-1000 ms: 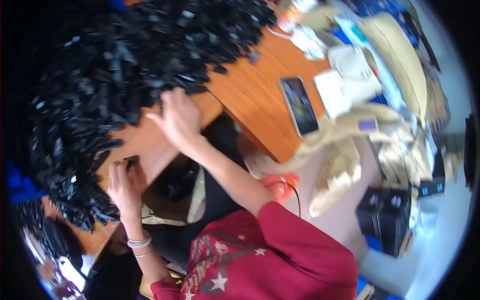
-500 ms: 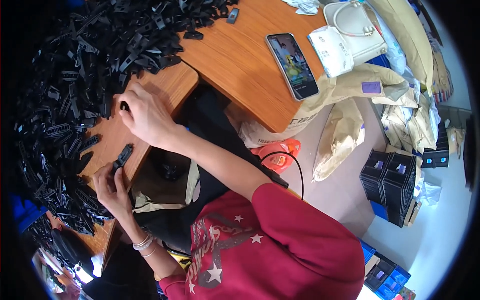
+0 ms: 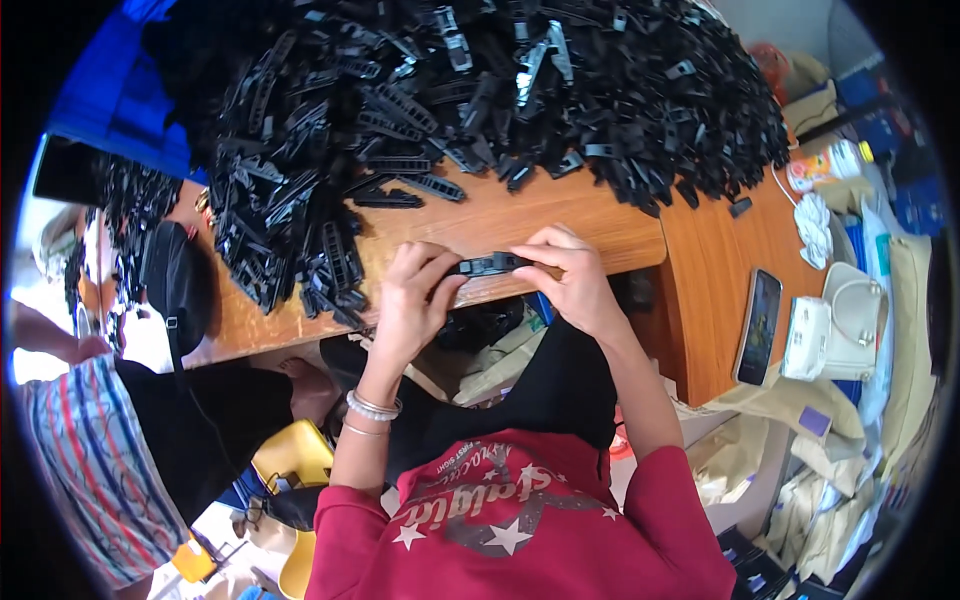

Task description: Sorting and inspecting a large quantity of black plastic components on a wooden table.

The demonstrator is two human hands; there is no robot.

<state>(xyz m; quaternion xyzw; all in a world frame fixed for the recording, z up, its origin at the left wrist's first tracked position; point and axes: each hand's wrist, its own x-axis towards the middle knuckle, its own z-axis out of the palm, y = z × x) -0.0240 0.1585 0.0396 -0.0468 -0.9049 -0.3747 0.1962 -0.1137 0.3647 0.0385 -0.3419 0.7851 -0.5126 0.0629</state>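
Note:
At the front edge of the wooden table, my two hands hold a long black plastic part (image 3: pixel 489 264) level between them. My left hand (image 3: pixel 412 298) pinches its left end between thumb and fingers. On the other end, the fingers of my right hand (image 3: pixel 568 279) are closed, hiding that tip. Just beyond my hands lies a big pile of black plastic parts (image 3: pixel 400 120), some slatted and long, others small and clip-like. A few loose slatted pieces (image 3: pixel 388 198) rest on the wood nearest my left hand.
A phone (image 3: pixel 759 325) lies on the right table (image 3: pixel 700 330), beside a white handbag (image 3: pixel 853 320) and a white packet (image 3: pixel 805 338). A bottle (image 3: pixel 830 166) stands farther back. Paper sacks (image 3: pixel 735 455) are at the right. Another person's arm (image 3: pixel 45 330) shows at the left, near a black bag (image 3: pixel 178 285).
My view has swung left, so the pile now lies straight ahead. My right hand has come over to the black part held by my left hand, and both now grip it.

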